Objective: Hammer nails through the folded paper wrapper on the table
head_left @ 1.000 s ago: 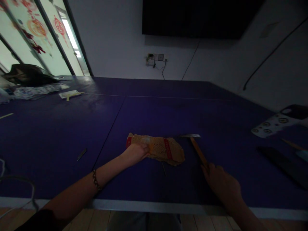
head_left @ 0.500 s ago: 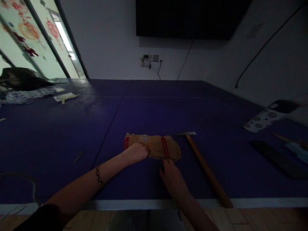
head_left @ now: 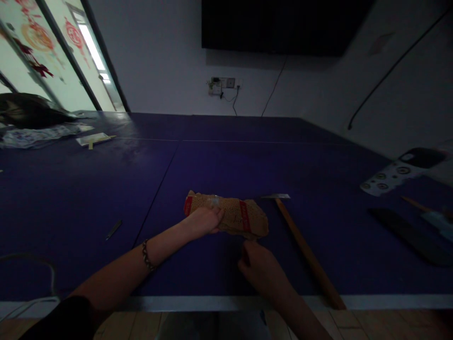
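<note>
A flat brown piece with red bands, like cardboard or wrapping (head_left: 231,215), lies on the purple table (head_left: 219,165) in front of me. My left hand (head_left: 207,219) is closed on its lower left part, fingers bent over the near edge. Just below its lower right corner is my right hand (head_left: 260,264), with the fingers curled together; whether something small is between them is too dark to tell. To the right lies a long wooden-handled tool (head_left: 306,250) with a thin metal head, its handle reaching past the table's front edge.
A small knife-like tool (head_left: 113,230) lies at the left. A dark flat object (head_left: 406,233) and a white patterned object (head_left: 389,177) are at the right. A black bag (head_left: 31,111) and papers (head_left: 92,139) sit at the far left.
My right hand has shifted slightly down and right from the brown piece, and the dark thing seen at its fingers no longer shows. My left hand's fingers lie a little farther over the piece.
</note>
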The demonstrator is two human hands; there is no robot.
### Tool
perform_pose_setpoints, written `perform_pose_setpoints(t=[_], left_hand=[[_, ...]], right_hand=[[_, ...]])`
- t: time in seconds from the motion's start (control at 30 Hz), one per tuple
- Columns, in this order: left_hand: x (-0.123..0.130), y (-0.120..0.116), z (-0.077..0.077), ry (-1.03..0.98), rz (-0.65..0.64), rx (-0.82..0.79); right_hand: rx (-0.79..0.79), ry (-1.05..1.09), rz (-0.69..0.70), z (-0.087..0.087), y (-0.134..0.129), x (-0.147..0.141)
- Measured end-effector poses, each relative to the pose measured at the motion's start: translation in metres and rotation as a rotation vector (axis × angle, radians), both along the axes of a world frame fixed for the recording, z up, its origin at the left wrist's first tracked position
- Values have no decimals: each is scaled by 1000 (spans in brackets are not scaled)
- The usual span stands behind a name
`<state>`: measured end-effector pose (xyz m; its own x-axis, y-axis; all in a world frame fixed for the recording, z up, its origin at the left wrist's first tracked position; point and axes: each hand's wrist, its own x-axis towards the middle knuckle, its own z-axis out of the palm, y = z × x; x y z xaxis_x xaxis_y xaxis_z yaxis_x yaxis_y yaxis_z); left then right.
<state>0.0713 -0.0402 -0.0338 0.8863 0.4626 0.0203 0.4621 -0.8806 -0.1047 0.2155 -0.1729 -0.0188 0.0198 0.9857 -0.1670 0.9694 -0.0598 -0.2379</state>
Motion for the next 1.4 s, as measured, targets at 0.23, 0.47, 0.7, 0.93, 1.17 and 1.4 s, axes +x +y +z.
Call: perform_pose_setpoints(t=[0.23, 0.47, 0.7, 0.93, 1.17, 1.4], left_hand=[[-6, 13, -7, -19, 13, 30], [-1, 13, -6, -20, -51, 87], [-1, 10, -7, -26, -207, 173], [-5, 12, -4, 6, -234, 215], [-4, 8, -8, -46, -251, 274], [0, -1, -7, -56, -264, 298]], right_hand=[[216, 77, 110, -3, -3, 11], [428, 50, 367, -21, 8, 1], [459, -49, 397, -36, 17, -6], [493, 91, 384, -33, 13, -9], [587, 530, -279, -21, 31, 25], [463, 487, -275, -10, 71, 30]])
